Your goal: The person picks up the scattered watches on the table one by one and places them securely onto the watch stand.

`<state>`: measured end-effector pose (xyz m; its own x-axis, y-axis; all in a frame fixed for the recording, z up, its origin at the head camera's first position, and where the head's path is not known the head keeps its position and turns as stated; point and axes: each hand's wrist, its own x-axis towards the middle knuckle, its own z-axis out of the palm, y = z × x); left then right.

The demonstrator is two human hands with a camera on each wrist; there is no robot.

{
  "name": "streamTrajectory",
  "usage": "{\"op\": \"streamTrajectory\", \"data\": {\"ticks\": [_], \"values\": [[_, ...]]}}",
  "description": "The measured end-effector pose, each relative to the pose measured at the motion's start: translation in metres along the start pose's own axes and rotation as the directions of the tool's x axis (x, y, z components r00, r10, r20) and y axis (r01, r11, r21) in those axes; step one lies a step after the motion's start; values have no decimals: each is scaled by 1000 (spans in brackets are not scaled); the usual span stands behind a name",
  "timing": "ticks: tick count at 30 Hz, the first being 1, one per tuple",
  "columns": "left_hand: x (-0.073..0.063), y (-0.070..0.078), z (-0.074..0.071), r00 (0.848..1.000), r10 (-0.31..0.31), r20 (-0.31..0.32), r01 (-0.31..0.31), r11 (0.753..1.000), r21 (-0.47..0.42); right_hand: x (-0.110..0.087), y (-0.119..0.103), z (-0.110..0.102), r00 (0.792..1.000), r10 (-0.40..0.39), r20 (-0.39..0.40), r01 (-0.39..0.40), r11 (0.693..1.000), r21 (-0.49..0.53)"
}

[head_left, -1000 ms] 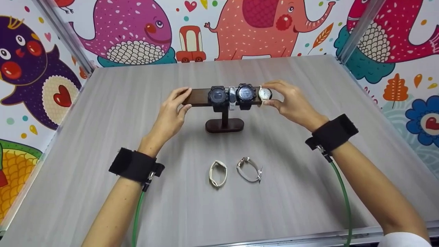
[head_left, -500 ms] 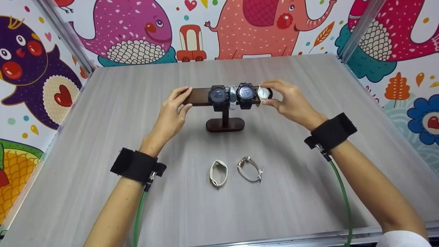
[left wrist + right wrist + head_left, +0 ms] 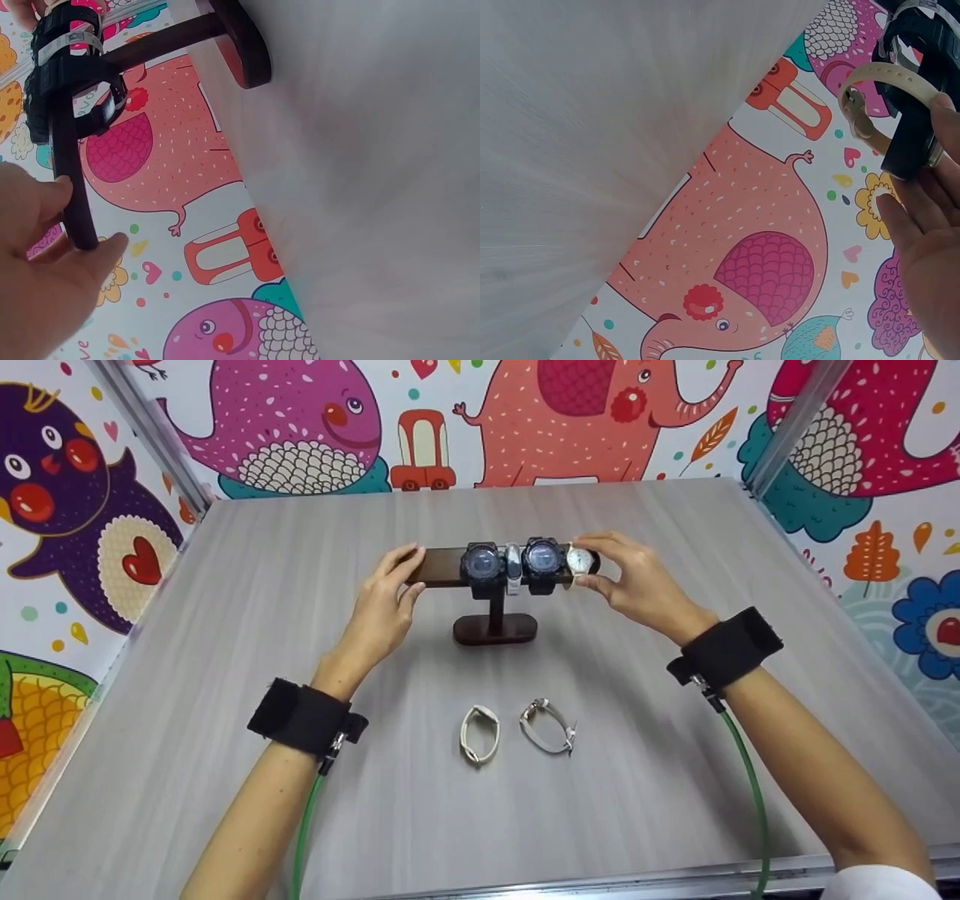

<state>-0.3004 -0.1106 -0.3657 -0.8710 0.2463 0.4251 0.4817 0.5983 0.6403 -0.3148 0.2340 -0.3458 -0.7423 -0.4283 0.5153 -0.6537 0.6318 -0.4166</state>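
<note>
A dark wooden watch stand [image 3: 441,566] stands on the table, with my left hand [image 3: 380,611] gripping the left end of its bar between thumb and fingers. At the bar's right end, my right hand [image 3: 641,579] pinches a white-faced watch [image 3: 579,560]. Its cream strap [image 3: 889,73] loops round the bar in the right wrist view. Two black digital watches [image 3: 483,563] sit further left on the bar, with a slim white-strapped band [image 3: 513,562] between them. The bar's end [image 3: 81,217] shows between my left thumb and fingers in the left wrist view.
In front of the stand, a closed cream wristband [image 3: 487,711] and a pale-strapped watch [image 3: 551,749] lie on the grey table [image 3: 337,825]. Cartoon-printed panels [image 3: 300,427] border the table at the back and sides. Green cables [image 3: 750,780] trail from both wrist straps.
The white-faced watch has slid slightly left along the bar, nearer the black watch, with my right hand on it. My left hand keeps its hold. The head view has shifted a little.
</note>
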Motion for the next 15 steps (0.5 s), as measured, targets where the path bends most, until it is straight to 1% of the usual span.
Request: {"op": "streamTrajectory", "data": {"ticks": [6,9,13,15], "values": [[-3,4,-6,998,-52,42,50,998,38,0,-7,1,999,39,10,-39,999,-10],[-6,9,-10,998,-66,8,66,997,48,-4,-13,0,998,66,-17,-67,998,-19],[-16,23,-11,997,-50,-57,55,994,92,-12,-23,-3,994,68,-87,-72,997,-41],[-24,32,-10,997,-52,-57,59,990,127,-18,-31,-4,993,51,-108,-57,997,-52]]}}
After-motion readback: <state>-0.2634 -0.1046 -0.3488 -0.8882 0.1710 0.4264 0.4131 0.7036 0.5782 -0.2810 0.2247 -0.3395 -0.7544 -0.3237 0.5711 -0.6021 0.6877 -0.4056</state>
